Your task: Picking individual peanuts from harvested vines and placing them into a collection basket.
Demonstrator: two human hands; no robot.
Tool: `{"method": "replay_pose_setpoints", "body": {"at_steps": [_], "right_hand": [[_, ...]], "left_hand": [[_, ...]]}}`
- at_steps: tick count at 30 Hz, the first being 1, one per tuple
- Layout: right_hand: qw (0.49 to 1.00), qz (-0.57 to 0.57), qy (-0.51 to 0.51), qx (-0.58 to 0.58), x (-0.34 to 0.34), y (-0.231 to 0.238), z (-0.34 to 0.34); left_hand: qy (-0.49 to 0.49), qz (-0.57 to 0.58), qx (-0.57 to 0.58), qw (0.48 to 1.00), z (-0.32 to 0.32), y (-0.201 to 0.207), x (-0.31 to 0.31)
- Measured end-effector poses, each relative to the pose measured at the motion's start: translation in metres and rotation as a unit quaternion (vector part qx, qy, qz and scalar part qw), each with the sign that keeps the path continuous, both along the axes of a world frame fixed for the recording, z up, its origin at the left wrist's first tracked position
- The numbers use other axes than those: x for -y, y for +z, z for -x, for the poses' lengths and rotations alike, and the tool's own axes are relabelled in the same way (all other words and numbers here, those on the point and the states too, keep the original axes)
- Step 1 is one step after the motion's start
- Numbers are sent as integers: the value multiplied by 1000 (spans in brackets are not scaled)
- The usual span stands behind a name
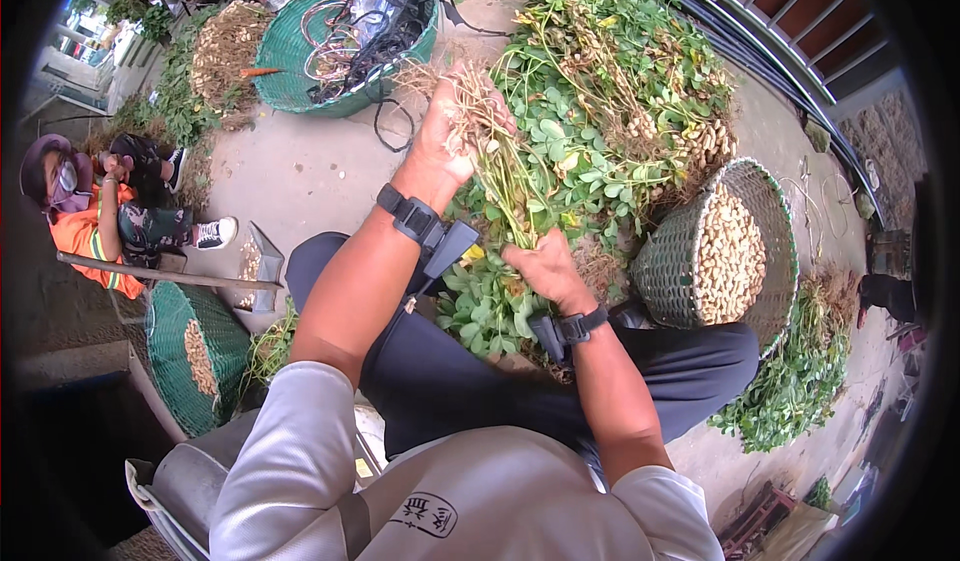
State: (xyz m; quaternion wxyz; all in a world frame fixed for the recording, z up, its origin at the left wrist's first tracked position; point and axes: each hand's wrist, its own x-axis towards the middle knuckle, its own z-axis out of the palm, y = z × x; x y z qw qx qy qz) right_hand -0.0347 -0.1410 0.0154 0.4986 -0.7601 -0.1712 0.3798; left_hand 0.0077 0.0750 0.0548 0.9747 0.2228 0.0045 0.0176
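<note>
A bunch of peanut plants [508,189] stretches between my two hands, its pale roots at the upper end and its green leaves hanging low over my lap. My left hand [447,133] is closed around the root end; whether pods are among the roots there is hard to make out. Lower down, my right hand [550,273] grips the stems just above the leaves. Beyond my hands lies a big heap of uprooted peanut plants [590,156], with pods on the roots at its right side. A tilted woven basket [665,266] of picked peanuts [732,256] stands at my right knee.
A green basket [300,56] with cords and a clear bag stands far left. At left, a person in an orange vest [95,231] sits near a metal scoop [268,266] and another green basket [175,336] holding peanuts. More plants [795,396] lie at right, beside pipes and a railing.
</note>
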Motion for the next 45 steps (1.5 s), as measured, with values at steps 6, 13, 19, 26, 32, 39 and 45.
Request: {"method": "replay_pose_setpoints", "body": {"at_steps": [6, 13, 19, 26, 32, 39, 45], "right_hand": [[953, -182, -163, -180, 17, -1, -33], [827, -455, -222, -246, 75, 11, -82], [815, -408, -346, -221, 119, 67, -104], [706, 17, -437, 557, 266, 207, -84], [323, 488, -401, 705, 422, 279, -54], [482, 718, -374, 334, 549, 164, -50], [753, 473, -219, 402, 466, 80, -125]], "left_hand": [[46, -205, -115, 971, 7, 11, 9], [-58, -204, -114, 971, 14, 7, 32], [-96, -283, -132, 945, 13, -2, 49], [-84, -327, -203, 919, 11, -15, 64], [-110, -353, -205, 906, 6, -17, 77], [-119, -354, -215, 902, 10, -15, 82], [-108, -353, -225, 902, 10, -13, 77]]}}
